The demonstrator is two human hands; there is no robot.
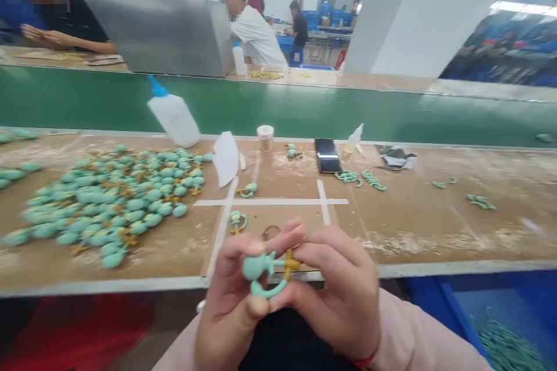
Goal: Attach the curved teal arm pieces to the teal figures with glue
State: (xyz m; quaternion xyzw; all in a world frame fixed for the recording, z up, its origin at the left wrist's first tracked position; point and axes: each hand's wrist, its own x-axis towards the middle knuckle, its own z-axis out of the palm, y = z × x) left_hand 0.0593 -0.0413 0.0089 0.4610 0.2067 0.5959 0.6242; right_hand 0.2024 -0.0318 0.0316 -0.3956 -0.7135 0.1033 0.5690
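Both hands hold a small mint-green plastic toy piece [256,267] above the table's front edge. It has a round head, a curved arm [270,290] below and a mustard-yellow cross-shaped end [290,264]. My left hand [230,295] pinches the round head and the curved arm's left end between fingers and thumb. My right hand [337,284] grips the yellow end, its thumb under the curved arm. Just beyond my fingers lie two similar pieces with rings, one green and yellow piece [237,220] and another piece [249,189] by the white tape.
A large heap of green and yellow pieces [130,197] covers the table's left. Toward the back stand a squeeze bottle [176,119], a small white jar [265,138], a phone [328,155] and a dropper bottle [354,139]. Green curved parts [373,180] lie right; a blue bin [452,313] sits below.
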